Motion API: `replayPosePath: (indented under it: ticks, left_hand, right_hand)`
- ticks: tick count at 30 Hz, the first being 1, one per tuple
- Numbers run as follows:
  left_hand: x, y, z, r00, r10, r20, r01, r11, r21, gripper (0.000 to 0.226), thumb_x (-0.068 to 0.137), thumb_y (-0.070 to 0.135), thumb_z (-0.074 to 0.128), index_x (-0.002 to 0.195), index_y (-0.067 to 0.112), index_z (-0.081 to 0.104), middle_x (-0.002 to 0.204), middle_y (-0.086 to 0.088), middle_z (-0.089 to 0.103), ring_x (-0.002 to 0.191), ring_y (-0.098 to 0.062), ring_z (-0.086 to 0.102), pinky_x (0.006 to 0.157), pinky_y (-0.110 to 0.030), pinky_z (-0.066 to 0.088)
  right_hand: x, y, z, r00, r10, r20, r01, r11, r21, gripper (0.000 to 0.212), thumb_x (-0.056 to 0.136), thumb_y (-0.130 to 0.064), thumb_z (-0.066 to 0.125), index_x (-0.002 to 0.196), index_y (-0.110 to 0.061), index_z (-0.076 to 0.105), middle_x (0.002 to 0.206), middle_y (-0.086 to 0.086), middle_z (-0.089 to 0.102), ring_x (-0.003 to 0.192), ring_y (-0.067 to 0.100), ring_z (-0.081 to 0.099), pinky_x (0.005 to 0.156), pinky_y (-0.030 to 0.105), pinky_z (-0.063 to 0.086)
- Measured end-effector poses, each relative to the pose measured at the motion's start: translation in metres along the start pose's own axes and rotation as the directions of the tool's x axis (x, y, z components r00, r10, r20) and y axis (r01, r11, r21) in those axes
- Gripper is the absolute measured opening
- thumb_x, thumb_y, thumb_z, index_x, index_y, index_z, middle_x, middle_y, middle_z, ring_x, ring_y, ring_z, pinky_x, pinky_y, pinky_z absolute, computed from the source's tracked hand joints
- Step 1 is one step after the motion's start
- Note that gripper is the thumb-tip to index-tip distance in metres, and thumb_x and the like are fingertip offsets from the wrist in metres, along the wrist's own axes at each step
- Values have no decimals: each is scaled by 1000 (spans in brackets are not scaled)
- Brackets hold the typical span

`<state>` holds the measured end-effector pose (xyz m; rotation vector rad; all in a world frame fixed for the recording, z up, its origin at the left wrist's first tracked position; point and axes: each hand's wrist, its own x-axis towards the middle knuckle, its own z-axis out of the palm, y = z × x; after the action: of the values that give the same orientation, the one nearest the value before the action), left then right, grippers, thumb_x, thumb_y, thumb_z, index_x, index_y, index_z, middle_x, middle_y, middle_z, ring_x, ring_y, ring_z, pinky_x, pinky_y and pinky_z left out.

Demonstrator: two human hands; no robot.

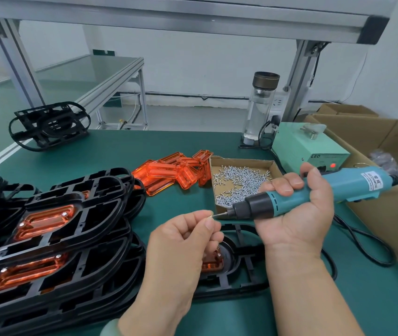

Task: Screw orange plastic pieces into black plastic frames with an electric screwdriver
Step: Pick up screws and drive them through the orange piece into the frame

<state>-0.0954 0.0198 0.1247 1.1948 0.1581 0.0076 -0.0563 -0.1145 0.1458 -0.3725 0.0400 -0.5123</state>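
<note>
My right hand (297, 209) grips the teal electric screwdriver (353, 187), held nearly level with its bit pointing left. My left hand (188, 238) pinches a small screw (210, 216) right at the bit's tip. Below both hands a black plastic frame (244, 270) lies on the green mat, with an orange piece (212, 264) seated in it and partly hidden by my left hand. A stack of black frames (54, 241) fitted with orange pieces fills the left. Loose orange pieces (173, 173) are heaped behind.
A shallow cardboard tray (241, 163) holds several loose screws. Behind it stand a teal power supply box (307, 149) and a glass bottle (260, 110). A lone black frame (50, 124) leans at the back left. Open cardboard boxes (387, 146) line the right edge; the screwdriver's cable (363, 248) loops there.
</note>
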Motion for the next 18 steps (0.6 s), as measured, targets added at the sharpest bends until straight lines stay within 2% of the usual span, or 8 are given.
replayPosePath:
  ticks: [4, 8, 13, 18]
  left_hand:
    - [0, 0, 0, 998, 66, -1, -65, 995, 69, 25, 84, 5, 65, 72, 24, 75, 70, -6, 73, 61, -11, 68, 53, -14, 50]
    - [0, 3, -3, 993, 111, 45, -117, 980, 160, 20, 84, 6, 65, 72, 19, 73, 69, -5, 72, 61, -10, 67, 52, -14, 49]
    - [0, 7, -7, 965, 240, 108, -262, 905, 334, 23, 81, 14, 67, 81, 37, 71, 68, 2, 72, 63, -10, 67, 57, -17, 53]
    - [1, 6, -7, 975, 195, 106, -217, 939, 268, 27, 80, 7, 69, 79, 34, 73, 66, 0, 72, 59, -6, 67, 55, -12, 49]
  right_hand:
    - [0, 1, 1, 1000, 5, 10, -5, 1000, -1, 14, 96, -22, 47, 84, -22, 54, 56, -11, 44, 43, 4, 42, 54, 19, 44]
    - [-1, 1, 1, 999, 9, 31, -9, 1000, 12, 12, 95, -22, 48, 86, -21, 54, 57, -11, 44, 43, 5, 42, 54, 20, 44]
    - [-2, 0, 1, 998, 13, 57, -15, 1000, 21, 9, 93, -22, 49, 86, -21, 54, 57, -11, 44, 43, 4, 42, 53, 20, 44]
    - [-1, -1, 1, 998, -2, 65, 1, 1000, 14, 7, 93, -22, 49, 88, -21, 53, 56, -11, 44, 42, 4, 42, 53, 19, 44]
